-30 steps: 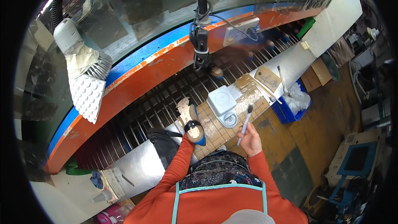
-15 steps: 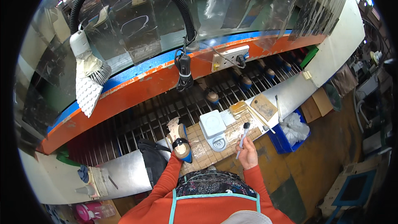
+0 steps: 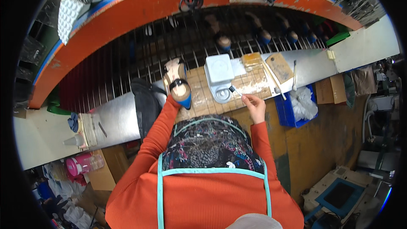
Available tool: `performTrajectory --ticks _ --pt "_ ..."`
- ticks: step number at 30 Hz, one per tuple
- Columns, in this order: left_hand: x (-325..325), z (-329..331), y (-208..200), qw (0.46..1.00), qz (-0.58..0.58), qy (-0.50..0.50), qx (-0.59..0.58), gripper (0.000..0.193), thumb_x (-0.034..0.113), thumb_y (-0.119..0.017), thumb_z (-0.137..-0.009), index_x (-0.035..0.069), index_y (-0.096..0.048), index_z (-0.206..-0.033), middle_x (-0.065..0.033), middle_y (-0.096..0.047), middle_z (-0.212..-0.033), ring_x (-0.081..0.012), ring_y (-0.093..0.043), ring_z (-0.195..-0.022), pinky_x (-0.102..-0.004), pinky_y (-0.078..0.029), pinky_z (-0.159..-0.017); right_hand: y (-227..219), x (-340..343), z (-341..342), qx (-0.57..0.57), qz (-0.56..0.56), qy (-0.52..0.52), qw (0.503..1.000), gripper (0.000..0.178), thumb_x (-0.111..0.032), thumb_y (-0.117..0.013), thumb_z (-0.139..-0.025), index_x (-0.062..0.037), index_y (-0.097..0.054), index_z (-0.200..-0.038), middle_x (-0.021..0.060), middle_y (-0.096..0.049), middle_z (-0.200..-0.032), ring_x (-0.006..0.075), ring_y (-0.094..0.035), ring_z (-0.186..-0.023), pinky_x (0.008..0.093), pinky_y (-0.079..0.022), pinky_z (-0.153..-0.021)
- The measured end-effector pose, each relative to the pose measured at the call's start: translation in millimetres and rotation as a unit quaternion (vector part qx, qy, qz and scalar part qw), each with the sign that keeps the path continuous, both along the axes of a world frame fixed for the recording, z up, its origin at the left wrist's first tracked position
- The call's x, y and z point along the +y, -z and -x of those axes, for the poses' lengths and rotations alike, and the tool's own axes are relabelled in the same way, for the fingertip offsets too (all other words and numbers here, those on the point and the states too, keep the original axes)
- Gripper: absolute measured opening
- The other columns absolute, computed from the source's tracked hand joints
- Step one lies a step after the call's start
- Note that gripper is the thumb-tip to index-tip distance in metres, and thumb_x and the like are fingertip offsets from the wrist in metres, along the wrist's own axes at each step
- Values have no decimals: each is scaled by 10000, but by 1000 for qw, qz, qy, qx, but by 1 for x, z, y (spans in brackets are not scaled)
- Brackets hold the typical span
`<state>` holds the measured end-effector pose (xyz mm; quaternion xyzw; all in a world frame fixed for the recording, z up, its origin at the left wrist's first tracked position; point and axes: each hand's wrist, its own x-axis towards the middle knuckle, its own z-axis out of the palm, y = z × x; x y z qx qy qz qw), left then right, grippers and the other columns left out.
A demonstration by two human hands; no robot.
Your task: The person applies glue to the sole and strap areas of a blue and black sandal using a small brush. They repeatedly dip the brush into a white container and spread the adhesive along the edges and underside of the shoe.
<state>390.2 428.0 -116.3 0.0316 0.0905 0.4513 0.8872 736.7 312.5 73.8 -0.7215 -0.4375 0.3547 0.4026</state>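
Blue-toed, pointed shoe with a black strap and a tan insole [image 3: 180,90] sits ahead of me, slightly to my left, its toe towards me and its other end overlapping a rack of dark metal rods [image 3: 123,65]. Whether it rests on anything or is held up, I cannot tell. My left red sleeve [image 3: 157,129] ends right at the shoe's near side; the left hand is hidden there, so I cannot tell how it grips.

My right hand [image 3: 256,107] pinches the pale handle of a small, dark-tipped brush [image 3: 237,92] between thumb and fingers. The brush's tip is over the edge of a round, shallow cup [image 3: 222,95] joined to a square, lidded, white plastic container [image 3: 220,68], on the tan, grid-patterned part of the metal table [image 3: 121,123]. A soft black bag [image 3: 146,108] is just beside the shoe on its left.

I judge the work on this shoe to be unfinished: the brush is at the cup, well apart from the shoe. The strap already crosses the insole, but whether any brushing is done is too small to tell. Beyond, four similar shoes [image 3: 264,37] stand on the rack; I cannot tell whether they are finished.
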Motion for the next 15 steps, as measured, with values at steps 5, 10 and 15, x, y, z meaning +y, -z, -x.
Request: performTrajectory --ticks 5,10,15 --pt "8 7 -59 999 -3 26 45 769 590 -467 -842 -105 -535 -1164 -240 -631 -1004 -340 -639 -880 -400 -549 -784 29 1 10 -320 -30 -40 946 139 -300 -718 -807 -170 -754 -838 32 -668 -794 216 -622 -727 435 -328 -860" --pt "-11 20 -135 994 -2 -15 106 924 743 -423 -792 -91 -538 -1173 -263 -636 -958 -344 -660 -802 -398 -571 -676 48 13 18 -388 -73 -71 916 108 -278 -713 -808 -176 -744 -819 31 -660 -793 230 -620 -724 472 -314 -843" --pt "-20 21 -176 996 -63 49 39 973 810 -376 -817 -29 -480 -1298 -267 -626 -1051 -324 -681 -845 -395 -591 -670 57 12 20 -424 -130 -82 892 100 -263 -710 -811 -170 -743 -826 32 -659 -798 232 -620 -722 479 -311 -836"
